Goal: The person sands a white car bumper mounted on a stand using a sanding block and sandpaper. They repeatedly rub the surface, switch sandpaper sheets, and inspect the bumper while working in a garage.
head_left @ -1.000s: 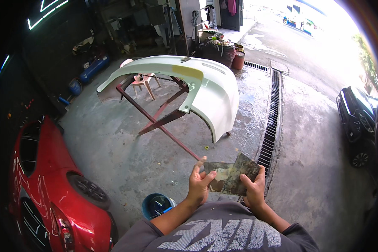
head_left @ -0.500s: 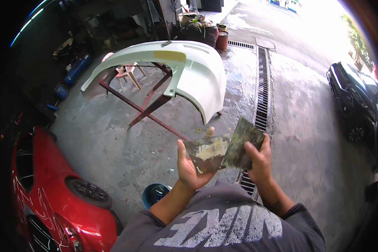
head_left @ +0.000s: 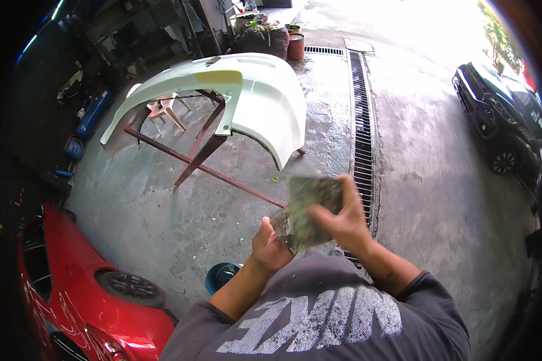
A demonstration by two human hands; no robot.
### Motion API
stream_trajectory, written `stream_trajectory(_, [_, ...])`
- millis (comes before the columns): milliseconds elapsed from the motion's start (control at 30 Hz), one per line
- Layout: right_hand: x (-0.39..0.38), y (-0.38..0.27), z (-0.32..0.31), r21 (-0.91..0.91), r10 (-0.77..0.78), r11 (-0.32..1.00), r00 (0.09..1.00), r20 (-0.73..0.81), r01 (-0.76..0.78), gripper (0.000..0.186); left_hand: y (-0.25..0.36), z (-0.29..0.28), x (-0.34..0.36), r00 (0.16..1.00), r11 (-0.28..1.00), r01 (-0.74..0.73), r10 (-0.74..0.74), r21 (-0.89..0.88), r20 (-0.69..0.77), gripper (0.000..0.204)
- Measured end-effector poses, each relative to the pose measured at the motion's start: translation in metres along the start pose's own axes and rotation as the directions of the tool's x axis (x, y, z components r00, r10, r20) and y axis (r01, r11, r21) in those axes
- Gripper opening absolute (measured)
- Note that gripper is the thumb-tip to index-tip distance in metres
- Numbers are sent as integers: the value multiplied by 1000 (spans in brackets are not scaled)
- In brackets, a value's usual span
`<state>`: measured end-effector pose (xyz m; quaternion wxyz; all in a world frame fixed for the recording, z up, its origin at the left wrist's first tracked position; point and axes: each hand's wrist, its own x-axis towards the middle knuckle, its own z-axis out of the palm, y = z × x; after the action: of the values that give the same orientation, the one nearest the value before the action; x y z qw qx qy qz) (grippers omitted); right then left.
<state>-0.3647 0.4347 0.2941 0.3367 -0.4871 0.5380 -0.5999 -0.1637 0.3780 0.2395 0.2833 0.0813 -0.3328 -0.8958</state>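
Note:
My left hand (head_left: 272, 248) is closed on the edge of a thin flat plate (head_left: 281, 222) stained brown and cream. Most of that plate is hidden behind a second rectangular plate (head_left: 304, 207), mottled grey-green and slightly blurred. My right hand (head_left: 346, 219) grips this second plate by its right side, thumb across its face. The two plates overlap in front of my chest; whether their faces touch I cannot tell. Beyond my hands stands a pale green-white car bumper (head_left: 271, 99) with a yellowish patch (head_left: 217, 77) on its upper edge.
A crossed dark-red metal stand (head_left: 208, 150) holds the bumper. A blue bucket (head_left: 221, 277) is by my left forearm. The red car (head_left: 99, 301) is at lower left, a black car (head_left: 494, 120) at far right. A grated drain (head_left: 362, 132) crosses the floor. A plastic stool (head_left: 168, 114) stands behind the bumper.
My right hand has swung its plate leftward over the stained plate, now covering most of it. The whole view has shifted slightly, with the bumper now farther left and higher.

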Motion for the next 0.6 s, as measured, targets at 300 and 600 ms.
stream_trajectory(300, [1,0,5,-105,-94,989,994,64,100,55,-3,-13,0,980,994,-82,94,-73,174,111])
stream_trajectory(600, [47,29,-4,564,246,807,968,-52,-175,41,42,-26,-23,975,918,-198,149,-343,-165,116])
